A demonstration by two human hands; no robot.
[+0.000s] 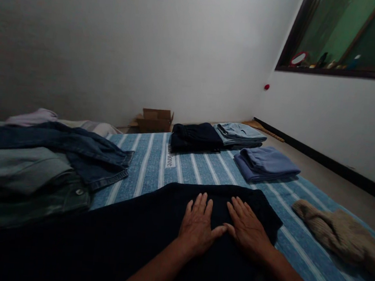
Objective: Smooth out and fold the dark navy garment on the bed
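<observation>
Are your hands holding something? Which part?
Nothing is gripped. The left hand and the right hand both lie open and flat on top of the dark garment.

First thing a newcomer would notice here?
Two bare hands catch the eye first: the left hand and right hand lie flat on a dark garment at bottom centre, atop a blue-and-white striped mat. Beyond them, folded clothes sit near the far end of the mat, while a rumpled denim garment lies at left.
</observation>
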